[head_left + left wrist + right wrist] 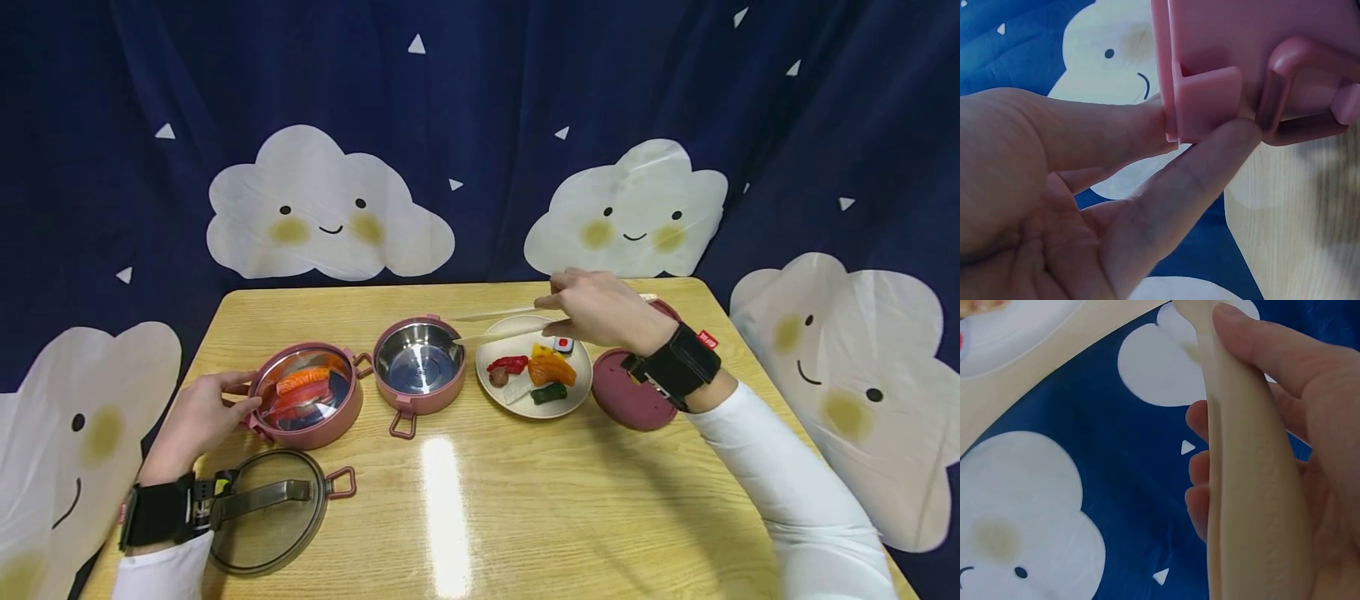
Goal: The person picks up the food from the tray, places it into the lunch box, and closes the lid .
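Note:
My left hand (197, 421) is at the left pink pot (318, 433), its thumb and a finger pinching the side at the rim. The left wrist view shows those fingers on a small pink tab (1210, 103) near the pot's looped handle (1282, 94). Inside the pot lie orange and red toy sushi pieces (302, 380). Over the plate (528, 410), my right hand (603, 308) grips cream tongs (510, 333), their arms spread apart. The tong tips point left, the nearer one overlapping the rim of the second pink pot (420, 403), where no food shows.
On the plate are several toy foods, including an orange sushi piece (551, 369), a red piece (507, 364) and a dark green piece (549, 393). A glass lid (266, 542) lies near my left wrist. Right of the plate, a pink round piece (633, 400) sits under my right wrist.

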`<action>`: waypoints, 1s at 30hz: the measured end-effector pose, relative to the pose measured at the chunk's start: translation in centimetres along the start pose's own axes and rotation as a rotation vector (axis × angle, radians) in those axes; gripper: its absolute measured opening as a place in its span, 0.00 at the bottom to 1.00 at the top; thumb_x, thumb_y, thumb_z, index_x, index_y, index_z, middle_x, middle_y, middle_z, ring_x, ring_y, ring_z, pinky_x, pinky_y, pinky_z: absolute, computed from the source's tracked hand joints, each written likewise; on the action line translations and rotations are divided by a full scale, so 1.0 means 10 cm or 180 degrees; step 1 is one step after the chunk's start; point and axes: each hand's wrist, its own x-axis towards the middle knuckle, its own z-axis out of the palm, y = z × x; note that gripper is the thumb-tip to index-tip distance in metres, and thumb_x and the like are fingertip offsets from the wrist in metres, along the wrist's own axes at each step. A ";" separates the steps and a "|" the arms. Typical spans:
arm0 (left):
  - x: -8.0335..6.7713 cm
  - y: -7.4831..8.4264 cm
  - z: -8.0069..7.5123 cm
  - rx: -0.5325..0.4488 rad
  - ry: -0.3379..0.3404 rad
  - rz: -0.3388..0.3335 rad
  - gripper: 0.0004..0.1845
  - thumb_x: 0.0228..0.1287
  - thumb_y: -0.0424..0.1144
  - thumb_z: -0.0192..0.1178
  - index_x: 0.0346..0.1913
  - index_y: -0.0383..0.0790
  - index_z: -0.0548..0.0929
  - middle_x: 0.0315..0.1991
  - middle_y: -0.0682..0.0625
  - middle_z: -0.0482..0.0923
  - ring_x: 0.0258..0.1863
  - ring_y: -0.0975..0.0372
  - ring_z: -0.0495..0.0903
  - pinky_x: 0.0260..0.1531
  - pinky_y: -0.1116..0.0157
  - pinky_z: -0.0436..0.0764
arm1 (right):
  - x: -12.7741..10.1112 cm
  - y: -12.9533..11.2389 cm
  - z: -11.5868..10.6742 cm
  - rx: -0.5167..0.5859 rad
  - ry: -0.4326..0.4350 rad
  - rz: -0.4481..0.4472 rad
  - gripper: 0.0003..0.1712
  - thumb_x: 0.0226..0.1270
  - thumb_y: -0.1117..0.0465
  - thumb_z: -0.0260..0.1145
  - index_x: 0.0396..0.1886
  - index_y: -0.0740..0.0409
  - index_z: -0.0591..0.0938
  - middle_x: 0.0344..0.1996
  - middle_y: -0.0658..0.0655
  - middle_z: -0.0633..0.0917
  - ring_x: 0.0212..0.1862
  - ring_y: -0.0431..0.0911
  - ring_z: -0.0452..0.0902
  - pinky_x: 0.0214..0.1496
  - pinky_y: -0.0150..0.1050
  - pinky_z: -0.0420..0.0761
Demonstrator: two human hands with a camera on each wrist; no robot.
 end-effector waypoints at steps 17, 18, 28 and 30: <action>-0.01 0.02 0.00 -0.0021 0.0009 0.0003 0.25 0.73 0.33 0.65 0.67 0.22 0.76 0.56 0.20 0.81 0.41 0.40 0.88 0.27 0.67 0.82 | -0.44 0.19 0.09 0.0193 -0.0349 0.0403 0.22 0.57 0.50 0.83 0.50 0.54 0.93 0.35 0.56 0.86 0.36 0.49 0.80 0.36 0.43 0.81; -0.01 0.02 0.00 -0.0023 0.0009 0.0003 0.25 0.73 0.33 0.65 0.67 0.22 0.77 0.56 0.20 0.81 0.41 0.41 0.88 0.27 0.67 0.82 | -0.46 0.20 0.09 0.0193 -0.0374 0.0402 0.22 0.57 0.51 0.83 0.50 0.53 0.93 0.35 0.56 0.86 0.35 0.48 0.79 0.35 0.43 0.81; -0.01 0.02 -0.01 -0.0002 -0.0003 -0.0028 0.25 0.73 0.33 0.65 0.68 0.23 0.76 0.56 0.20 0.80 0.39 0.43 0.87 0.27 0.67 0.81 | -0.56 0.20 0.13 0.0194 -0.0555 0.0513 0.23 0.55 0.47 0.84 0.50 0.48 0.93 0.31 0.51 0.83 0.33 0.44 0.77 0.29 0.39 0.77; -0.01 0.02 -0.01 -0.0005 -0.0018 -0.0035 0.26 0.73 0.33 0.64 0.68 0.22 0.76 0.56 0.20 0.80 0.38 0.45 0.87 0.28 0.67 0.80 | -0.56 0.19 0.13 0.0193 -0.0566 0.0514 0.23 0.55 0.47 0.84 0.50 0.48 0.93 0.30 0.50 0.83 0.34 0.44 0.77 0.30 0.40 0.78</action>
